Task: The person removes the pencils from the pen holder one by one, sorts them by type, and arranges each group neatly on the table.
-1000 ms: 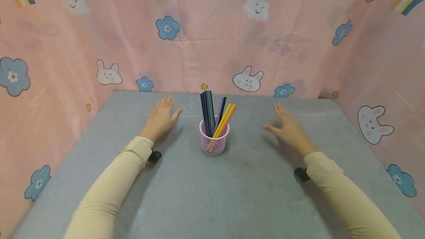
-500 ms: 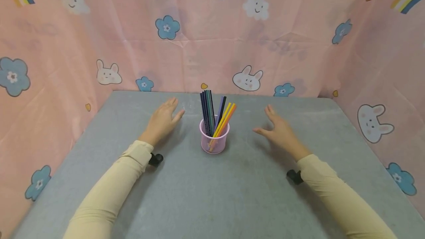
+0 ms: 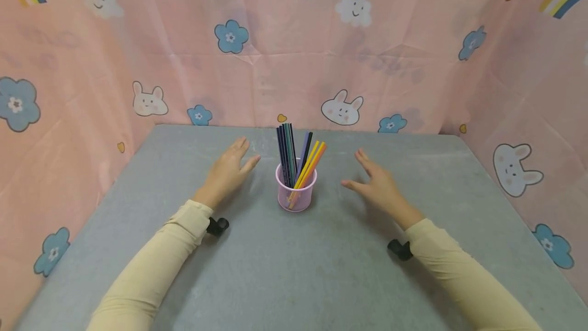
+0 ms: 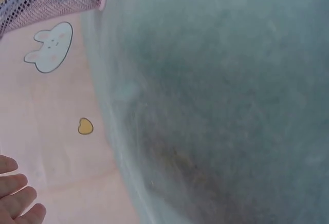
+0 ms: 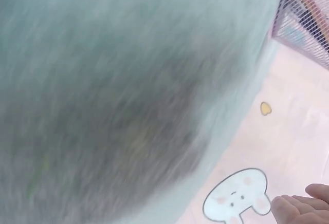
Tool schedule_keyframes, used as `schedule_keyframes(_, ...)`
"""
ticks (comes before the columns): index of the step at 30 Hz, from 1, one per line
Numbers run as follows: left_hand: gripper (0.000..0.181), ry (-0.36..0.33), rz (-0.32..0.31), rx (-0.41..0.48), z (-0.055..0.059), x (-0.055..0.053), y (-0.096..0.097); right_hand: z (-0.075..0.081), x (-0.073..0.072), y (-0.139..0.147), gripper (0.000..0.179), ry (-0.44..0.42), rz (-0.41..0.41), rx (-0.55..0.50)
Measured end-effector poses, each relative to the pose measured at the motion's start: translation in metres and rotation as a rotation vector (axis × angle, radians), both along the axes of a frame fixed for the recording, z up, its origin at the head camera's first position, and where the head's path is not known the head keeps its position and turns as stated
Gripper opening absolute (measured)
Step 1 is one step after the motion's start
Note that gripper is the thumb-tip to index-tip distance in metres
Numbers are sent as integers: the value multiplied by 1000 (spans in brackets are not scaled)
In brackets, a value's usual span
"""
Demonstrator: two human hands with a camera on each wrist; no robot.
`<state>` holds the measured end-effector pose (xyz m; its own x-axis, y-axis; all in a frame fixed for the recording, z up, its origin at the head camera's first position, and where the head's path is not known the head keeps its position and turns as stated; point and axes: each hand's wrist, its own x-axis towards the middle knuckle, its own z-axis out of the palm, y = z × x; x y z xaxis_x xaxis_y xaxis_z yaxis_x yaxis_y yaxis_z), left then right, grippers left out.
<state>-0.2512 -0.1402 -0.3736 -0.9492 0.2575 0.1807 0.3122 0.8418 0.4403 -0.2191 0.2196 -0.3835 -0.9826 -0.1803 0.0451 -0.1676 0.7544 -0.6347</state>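
A pink mesh pen holder [image 3: 294,201] stands upright on the table, with several pencils [image 3: 287,155] in dark, purple, yellow and orange colours leaning in it. To its left is my left hand [image 3: 225,172], fingers extended and thumb apart, touching nothing. On the other side my right hand [image 3: 381,188] is spread in the same way, also holding nothing and a little farther from the holder. Part of the mesh holder [image 4: 56,0] shows at the upper left of the left wrist view. In the right wrist view the holder [image 5: 303,21] is cut off at the upper right corner.
The grey table [image 3: 294,269] reaches back to a pink curtain [image 3: 285,80] printed with rainbows, flowers and rabbits. That curtain also hangs along the left and right sides. A small black camera [image 3: 218,226] sits at the left wrist, another black camera [image 3: 399,250] at the right.
Both hands have moved inward toward the pen holder, the right hand farther than the left. The holder and its pencils have stayed in place.
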Motion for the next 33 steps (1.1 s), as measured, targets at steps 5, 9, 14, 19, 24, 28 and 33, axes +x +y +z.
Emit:
schedule_keyframes(5, 66, -28, 1, 68, 1, 6, 3, -2, 2, -6, 97, -55, -10, -123)
schedule_keyframes(9, 63, -82, 25, 161, 0, 9, 6, -3, 4, -10, 97, -74, 1, -183)
schedule_keyframes(14, 59, -133, 50, 276, -1, 13, 10, -4, 9, -15, 97, -74, 13, -220)
schedule_keyframes(19, 56, -139, 34, 360, -3, 17, 18, -4, 14, -19, 93, -71, 7, -285)
schedule_keyframes(24, 53, -135, 26, 468, -6, 19, 24, -3, 16, -26, 89, -78, -4, -334)
schedule_keyframes(28, 49, -128, 34, 546, -8, 22, 29, -2, 16, -32, 81, -87, -13, -379)
schedule_keyframes(33, 46, -153, 57, 594, -8, 25, 36, -2, 16, -39, 73, -84, -25, -435)
